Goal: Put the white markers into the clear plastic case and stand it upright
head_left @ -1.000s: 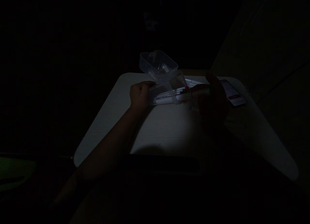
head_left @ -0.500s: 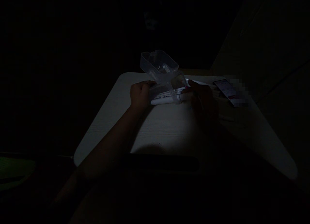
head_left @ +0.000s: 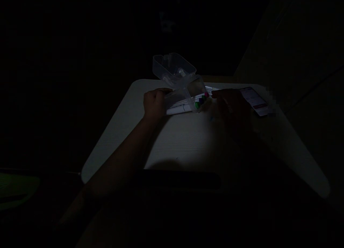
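A clear plastic box with its lid tipped back lies on the table. Several white markers are inside, with green, dark and pink ends showing at the right. My left hand grips the box's left end, fingers closed over its edge. My right hand is just right of the marker ends, dim and in shadow. Its fingers look stretched out and apart, with nothing visible in them.
The white table has rounded corners and a dark slot along its near side. A phone with a lit screen lies behind my right hand. A green item shows at lower left. The surroundings are very dark.
My right hand has drawn back to the right from the box, uncovering the coloured marker ends. The box and lid have shifted slightly left. My left hand keeps its grip.
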The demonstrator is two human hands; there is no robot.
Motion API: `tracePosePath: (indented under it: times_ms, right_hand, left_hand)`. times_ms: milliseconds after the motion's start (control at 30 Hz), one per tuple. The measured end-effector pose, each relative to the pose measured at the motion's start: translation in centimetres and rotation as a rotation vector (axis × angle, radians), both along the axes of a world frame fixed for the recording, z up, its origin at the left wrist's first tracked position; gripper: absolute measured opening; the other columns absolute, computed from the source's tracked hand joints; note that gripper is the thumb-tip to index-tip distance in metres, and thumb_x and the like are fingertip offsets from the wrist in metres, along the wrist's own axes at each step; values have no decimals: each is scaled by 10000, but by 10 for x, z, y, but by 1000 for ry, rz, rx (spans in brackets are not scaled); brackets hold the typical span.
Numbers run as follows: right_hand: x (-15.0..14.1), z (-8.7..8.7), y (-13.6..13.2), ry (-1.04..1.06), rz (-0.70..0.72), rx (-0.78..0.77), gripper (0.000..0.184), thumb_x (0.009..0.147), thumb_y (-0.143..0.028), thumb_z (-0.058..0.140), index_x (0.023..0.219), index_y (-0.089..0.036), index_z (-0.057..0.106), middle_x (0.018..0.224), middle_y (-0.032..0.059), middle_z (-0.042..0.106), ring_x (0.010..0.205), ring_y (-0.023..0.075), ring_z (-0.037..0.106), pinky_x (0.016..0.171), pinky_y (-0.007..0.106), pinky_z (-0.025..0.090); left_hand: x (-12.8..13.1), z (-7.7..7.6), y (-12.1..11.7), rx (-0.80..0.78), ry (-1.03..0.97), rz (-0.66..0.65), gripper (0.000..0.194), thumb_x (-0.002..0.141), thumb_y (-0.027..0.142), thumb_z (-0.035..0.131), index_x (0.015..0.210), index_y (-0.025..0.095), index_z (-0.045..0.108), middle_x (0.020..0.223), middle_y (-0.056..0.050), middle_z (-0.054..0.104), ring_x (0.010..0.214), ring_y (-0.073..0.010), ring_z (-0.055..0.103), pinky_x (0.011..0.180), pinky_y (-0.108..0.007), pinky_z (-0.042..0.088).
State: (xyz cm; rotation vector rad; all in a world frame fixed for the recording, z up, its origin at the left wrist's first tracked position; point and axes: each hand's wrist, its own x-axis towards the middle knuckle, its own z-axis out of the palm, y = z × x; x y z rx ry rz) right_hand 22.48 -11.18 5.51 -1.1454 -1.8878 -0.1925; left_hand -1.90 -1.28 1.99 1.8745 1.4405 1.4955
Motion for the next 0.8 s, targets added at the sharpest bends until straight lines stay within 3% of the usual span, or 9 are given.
tracePosePath:
  times_ms: [100, 200, 300, 400, 567, 733, 800]
  right_hand:
    - [21, -10, 19, -163, -134, -204, 403, 1002, -377, 371, 1200, -208, 679, 1196, 120, 705, 1114, 266, 640, 1001, 461, 500]
    - [31, -32, 32, -437, -172, -445, 562, 962, -493, 438, 1394, -159, 571, 1379, 187, 613, 1270, 356, 569, 1073, 540, 456]
    - [27, -51, 28, -536, -320, -492, 723, 972, -551, 383, 1578, -159, 338, 1636, 207, 326, 1508, 428, 304, 1144, 635, 360]
    - [18, -55, 17, -566, -339, -520, 725, 1000, -553, 278, 1609, -159, 261, 1677, 207, 225, 1554, 411, 214, 1166, 662, 316]
    - [20, -51, 19, -578, -294, -535, 704, 1016, -543, 224, 1599, -154, 288, 1652, 200, 302, 1544, 392, 254, 1178, 633, 321]
    - [28, -49, 35, -573, -254, -554, 683, 929, -468, 548, 1520, -141, 449, 1626, 188, 356, 1537, 408, 254, 1210, 588, 313]
    - [28, -41, 37, -569, -217, -522, 541, 894, -365, 604, 1376, -120, 605, 1542, 198, 475, 1477, 391, 373, 1200, 549, 346]
  left_hand:
    - [0, -1, 0, 11, 3, -12, 359, 882, 254, 403, 748, 201, 731, 958, -38, 798, 951, -174, 738, 841, -236, 543]
    - [0, -3, 2, 9, -2, -13, 361, 882, 255, 404, 789, 198, 748, 939, -38, 798, 951, -172, 734, 830, -233, 545]
    - [1, -3, 3, 11, -26, -2, 376, 885, 272, 401, 846, 183, 764, 894, -46, 793, 921, -187, 736, 802, -239, 553]
    - [3, -2, 2, 8, -30, 13, 377, 890, 281, 402, 860, 178, 763, 860, -50, 786, 896, -185, 733, 783, -228, 555]
    - [3, 1, 0, -10, -54, 18, 381, 874, 250, 400, 866, 184, 775, 920, -46, 799, 924, -178, 741, 811, -239, 552]
    - [2, 3, -4, -25, -29, -19, 398, 870, 234, 396, 864, 158, 786, 948, -81, 801, 963, -207, 744, 854, -283, 551]
    - [1, 5, -5, -13, -19, -29, 396, 882, 220, 386, 876, 164, 777, 953, -77, 800, 955, -201, 744, 846, -276, 554]
